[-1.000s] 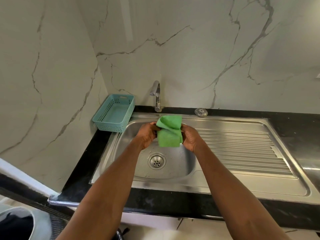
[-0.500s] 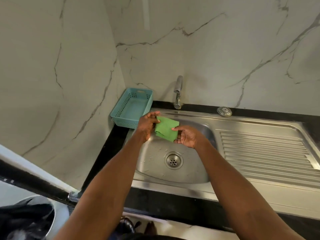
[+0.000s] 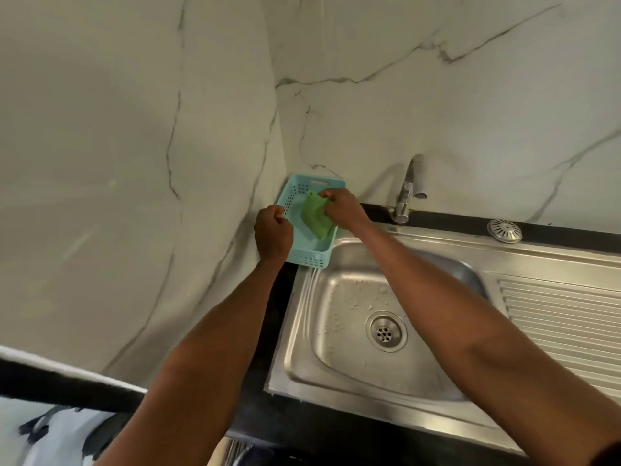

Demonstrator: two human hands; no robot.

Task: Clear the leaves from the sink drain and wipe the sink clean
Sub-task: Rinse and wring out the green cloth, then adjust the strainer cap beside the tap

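Our right hand pinches the folded green cloth by its top edge, holding it inside the teal basket just left of the sink. Our left hand is curled beside the basket's rim, holding nothing we can see. The drain shows no leaves. If we let go carelessly, the cloth may drape over the low rim and drip onto the counter.
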